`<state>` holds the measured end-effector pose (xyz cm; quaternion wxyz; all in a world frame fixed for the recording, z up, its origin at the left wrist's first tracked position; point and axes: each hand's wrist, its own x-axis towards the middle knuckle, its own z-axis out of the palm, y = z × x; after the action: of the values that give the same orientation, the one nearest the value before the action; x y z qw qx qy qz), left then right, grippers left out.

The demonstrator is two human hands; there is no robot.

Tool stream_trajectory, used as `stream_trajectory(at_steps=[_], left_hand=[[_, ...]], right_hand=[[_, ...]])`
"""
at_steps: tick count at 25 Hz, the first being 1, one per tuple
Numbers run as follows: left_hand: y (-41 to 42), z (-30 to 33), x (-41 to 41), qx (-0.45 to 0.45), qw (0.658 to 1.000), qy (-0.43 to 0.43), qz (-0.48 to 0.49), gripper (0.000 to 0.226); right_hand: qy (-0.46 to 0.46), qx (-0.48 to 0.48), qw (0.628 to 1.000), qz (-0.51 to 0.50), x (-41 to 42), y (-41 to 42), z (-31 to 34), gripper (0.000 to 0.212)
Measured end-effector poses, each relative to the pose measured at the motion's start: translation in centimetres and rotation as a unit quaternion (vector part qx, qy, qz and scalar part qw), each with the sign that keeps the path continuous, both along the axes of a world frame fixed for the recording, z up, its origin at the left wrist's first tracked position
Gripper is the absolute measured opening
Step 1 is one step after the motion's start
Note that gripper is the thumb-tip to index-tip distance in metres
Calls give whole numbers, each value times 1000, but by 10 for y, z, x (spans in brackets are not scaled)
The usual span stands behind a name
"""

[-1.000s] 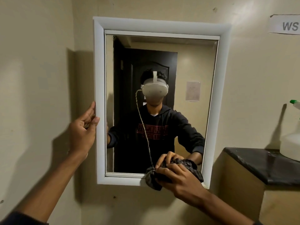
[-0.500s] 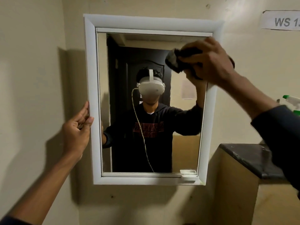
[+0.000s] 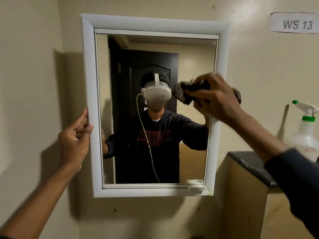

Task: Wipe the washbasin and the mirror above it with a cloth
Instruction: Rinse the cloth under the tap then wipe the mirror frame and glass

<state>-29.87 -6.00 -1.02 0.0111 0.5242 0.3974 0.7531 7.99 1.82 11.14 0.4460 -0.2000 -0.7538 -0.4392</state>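
Observation:
A white-framed mirror (image 3: 89,66) hangs on the beige wall straight ahead. My right hand (image 3: 217,99) presses a dark bunched cloth (image 3: 183,94) against the glass at mid-height, near the mirror's right edge. My left hand (image 3: 76,140) rests against the frame's left side, fingers along its outer edge and thumb on its front. The washbasin is out of view.
A white spray bottle (image 3: 307,131) with a green nozzle stands on a dark stone counter (image 3: 248,161) at the right, partly behind my right sleeve. A paper label "WS 13" (image 3: 296,23) is stuck on the wall at the upper right. A small white clip (image 3: 196,188) sits at the frame's lower right corner.
My right hand carried the cloth from the mirror's bottom edge up to its top right, then down to mid-height. My left hand stayed on the frame's left side.

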Motion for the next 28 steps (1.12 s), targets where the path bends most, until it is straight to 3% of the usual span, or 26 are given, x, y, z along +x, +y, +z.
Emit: stream_trajectory(at_steps=[3,7,10,14,23,25,28], left_hand=[[-1,0,3,8,1000,-7,5,53],[-1,1,20,6,999,-32,-1,50],[-2,1,24,18,999,-46,-2,50],[0,0,21,19,999,-49,-2,49],[3,1,8,4,999,-11,35,51],[1,2,9,-3,997,19,80,50],[-4,-1,16,14,963,120,242,45]], right_hand=[[-23,-109,994,17,2,-9,-84,23],[-120,-170,978,-2,10,-14,-191,30],[-123,-208,970,8,13,-22,-239,24],[-111,-214,970,-22,14,-22,-243,33],[-158,-226,960,-39,13,-28,-230,30],[-187,-190,963,-38,14,-27,-222,28],[-169,-122,978,-14,6,-30,-196,32]])
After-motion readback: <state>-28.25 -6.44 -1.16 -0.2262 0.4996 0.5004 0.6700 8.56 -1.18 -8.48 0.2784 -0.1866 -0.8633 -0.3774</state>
